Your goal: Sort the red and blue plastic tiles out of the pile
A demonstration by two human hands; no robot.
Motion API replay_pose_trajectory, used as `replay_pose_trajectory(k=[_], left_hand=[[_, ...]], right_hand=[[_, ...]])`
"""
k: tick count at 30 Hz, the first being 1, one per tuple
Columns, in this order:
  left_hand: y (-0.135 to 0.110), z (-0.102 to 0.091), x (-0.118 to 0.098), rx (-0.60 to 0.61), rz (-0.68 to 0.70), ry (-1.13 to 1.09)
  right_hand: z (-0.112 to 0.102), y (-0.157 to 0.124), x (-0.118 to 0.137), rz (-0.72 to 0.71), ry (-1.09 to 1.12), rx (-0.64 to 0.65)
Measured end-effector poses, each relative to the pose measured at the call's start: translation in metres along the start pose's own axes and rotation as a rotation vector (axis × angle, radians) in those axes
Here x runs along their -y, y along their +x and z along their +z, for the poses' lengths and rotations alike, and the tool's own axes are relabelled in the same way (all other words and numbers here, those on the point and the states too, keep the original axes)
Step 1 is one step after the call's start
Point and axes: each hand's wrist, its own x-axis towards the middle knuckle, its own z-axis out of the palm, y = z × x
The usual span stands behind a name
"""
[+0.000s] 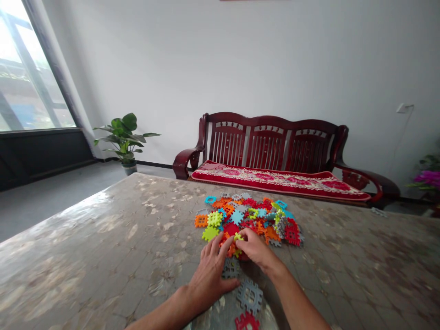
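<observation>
A heap of toothed plastic building pieces (237, 217) in red, orange, blue, grey and yellow-green lies on the table. My right hand (256, 250) pinches a small yellow-green piece (238, 237) between thumb and fingers at the heap's near side. Just left of it, my left hand (215, 270) is open, its thumb apart and its fingertips over orange pieces; whether they press on any of them is hard to tell. Below the hands are a grey window-shaped piece (250, 295), another grey piece (231, 267) partly hidden by my left hand, and a red piece (246, 321) at the bottom edge.
The table (137, 256) has a patterned, shiny cover. Beyond its far edge stands a dark red wooden bench (268, 121) with a red floral cushion (275, 178). A potted plant (125, 137) stands at left, and a lone grey piece (378, 211) lies far right.
</observation>
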Motion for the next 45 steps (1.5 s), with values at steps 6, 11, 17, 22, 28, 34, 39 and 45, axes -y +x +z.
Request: replay_pose_trajectory(k=[6,11,17,22,28,34,39,45], left_hand=[[0.004,0.002,0.001,0.002,0.003,0.000],[0.016,0.005,0.001,-0.067,0.087,-0.020],[0.064,-0.014,-0.002,-0.207,0.281,-0.039],[0.110,-0.029,-0.001,-0.235,0.404,-0.025],[0.136,-0.032,0.015,-0.187,0.282,0.059],[0.124,-0.041,0.025,-0.123,0.219,0.084],[0.084,-0.048,0.023,-0.081,0.326,0.059],[0.031,-0.049,0.013,0.165,0.482,0.026]], right_hand=[[0.012,-0.010,0.011,0.022,0.238,0.101],[0.013,-0.010,0.014,0.016,0.391,0.051],[-0.012,0.007,0.033,-0.119,0.470,-0.059],[-0.025,0.045,0.040,-0.223,0.434,-0.147],[-0.038,0.074,0.039,-0.401,0.158,-0.255],[-0.056,0.061,0.028,-0.403,-0.180,-0.407],[-0.055,0.007,0.013,-0.323,-0.332,-0.203],[-0.031,-0.081,-0.013,-0.305,-0.555,0.216]])
